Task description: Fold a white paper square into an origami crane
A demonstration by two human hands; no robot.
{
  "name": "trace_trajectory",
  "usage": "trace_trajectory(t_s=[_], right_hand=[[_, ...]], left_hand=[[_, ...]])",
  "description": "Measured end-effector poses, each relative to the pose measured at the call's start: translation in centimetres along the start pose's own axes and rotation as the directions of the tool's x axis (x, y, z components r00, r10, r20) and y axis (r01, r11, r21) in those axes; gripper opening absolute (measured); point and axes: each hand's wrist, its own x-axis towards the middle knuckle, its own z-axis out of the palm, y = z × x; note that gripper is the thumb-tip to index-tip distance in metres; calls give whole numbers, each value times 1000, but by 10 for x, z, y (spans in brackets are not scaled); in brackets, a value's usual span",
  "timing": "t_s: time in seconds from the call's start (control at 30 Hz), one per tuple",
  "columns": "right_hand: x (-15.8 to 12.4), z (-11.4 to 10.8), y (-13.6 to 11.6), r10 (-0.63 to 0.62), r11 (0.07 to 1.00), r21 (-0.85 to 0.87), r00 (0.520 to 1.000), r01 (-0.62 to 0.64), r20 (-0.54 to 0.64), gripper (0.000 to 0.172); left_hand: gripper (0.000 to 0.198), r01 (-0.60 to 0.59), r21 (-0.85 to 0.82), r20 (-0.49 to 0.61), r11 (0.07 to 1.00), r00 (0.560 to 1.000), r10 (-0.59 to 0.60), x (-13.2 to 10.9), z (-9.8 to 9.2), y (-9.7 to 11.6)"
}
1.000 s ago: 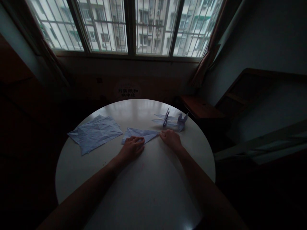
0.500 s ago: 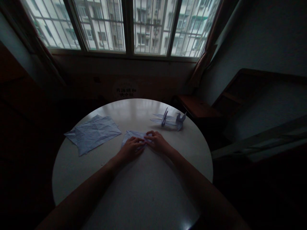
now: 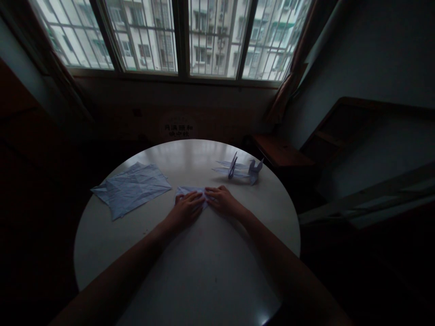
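A small folded sheet of pale paper (image 3: 190,189) lies on the white round table (image 3: 204,267), partly covered by both hands. My left hand (image 3: 186,209) rests on its left and near part, fingers close together and pressing the paper. From the right, my right hand (image 3: 222,200) holds the paper's right side with its fingertips, close to the left fingers. Creased, flattened pale sheets (image 3: 134,188) lie to the left. Behind my right hand stand folded paper birds, one with long thin points (image 3: 233,166) and another (image 3: 254,171) at its right.
Beyond the table's far right edge is a reddish-brown wooden seat (image 3: 282,151). A barred window (image 3: 214,40) with curtains at its sides fills the back. The room is dim.
The left fingers have moved slightly up and flattened over the paper. The right fingertips have shifted a little, and less of the paper shows on the near side.
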Motion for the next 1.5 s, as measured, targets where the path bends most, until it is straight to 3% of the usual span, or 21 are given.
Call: trace_trajectory(t_s=[0.4,0.67,1.07,1.27,1.5], right_hand=[[-2,-4,-1,19,999,41,1000,-20,13,37],[0,-1,-1,21,999,41,1000,-21,-19,28],[-2,-3,-2,31,997,65,999,-29,-32,31],[-6,-8,0,29,998,56,999,-27,-30,51],[-2,-3,7,4,998,59,999,-2,-32,43]], left_hand=[[38,16,45,34,999,999,-18,-1,0,-2],[37,27,30,-5,999,1000,-27,-1,-4,-2],[36,22,-4,19,1000,1000,-21,-2,-6,-6],[33,11,-27,29,1000,1000,-10,-1,-7,-8],[33,-23,-18,17,1000,1000,23,-1,-6,-10]])
